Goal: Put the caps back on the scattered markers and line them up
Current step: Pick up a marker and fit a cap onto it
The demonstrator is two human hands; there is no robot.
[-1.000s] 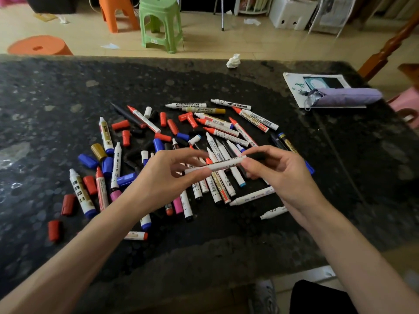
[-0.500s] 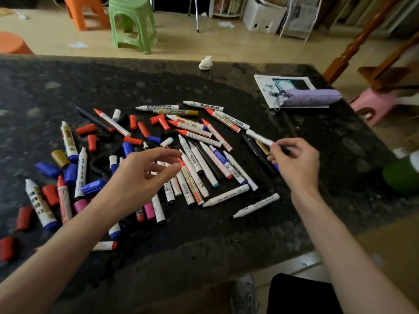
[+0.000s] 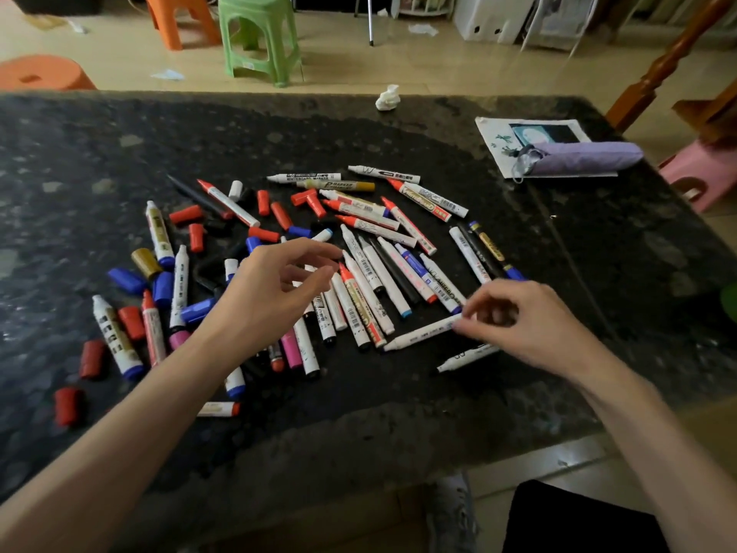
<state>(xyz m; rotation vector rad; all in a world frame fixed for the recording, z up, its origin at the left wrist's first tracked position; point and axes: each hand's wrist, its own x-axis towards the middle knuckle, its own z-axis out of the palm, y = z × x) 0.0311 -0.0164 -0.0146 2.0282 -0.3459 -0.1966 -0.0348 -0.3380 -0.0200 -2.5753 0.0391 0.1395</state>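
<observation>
Two hands were over the pile. The left hand (image 3: 275,293) hovered above its middle, fingers loosely spread, holding nothing. The right hand (image 3: 518,325) had thumb and forefinger pinched on the rear end of a white marker (image 3: 422,333). That marker lay flat on the table (image 3: 79,161) at the pile's near right edge, nib bare and pointing left. Motion blur there, so how firm the grip was stayed unclear.

Step in hand, my read: lift that marker and cap it. To do it well:
- shift the pinch to mid-barrel before lifting
- check the ink colour at the nib or label
- send the left hand for a matching cap
- push it on straight along the axis until seated
- lay it parallel beside the row (image 3: 468,255) at right, ends flush

Counts, as far as visible:
- row at right: 3 markers side by side
- loose red caps (image 3: 185,213): about 10
- loose blue caps (image 3: 127,280): about 5
- gold cap (image 3: 145,262): 1
- second white marker (image 3: 466,357), partly under the right hand: 1
- rest of the pile: too overlapped to count, looked well over twenty

Off-task: 1 purple pouch (image 3: 582,157) and 1 crumpled tissue (image 3: 388,97).
</observation>
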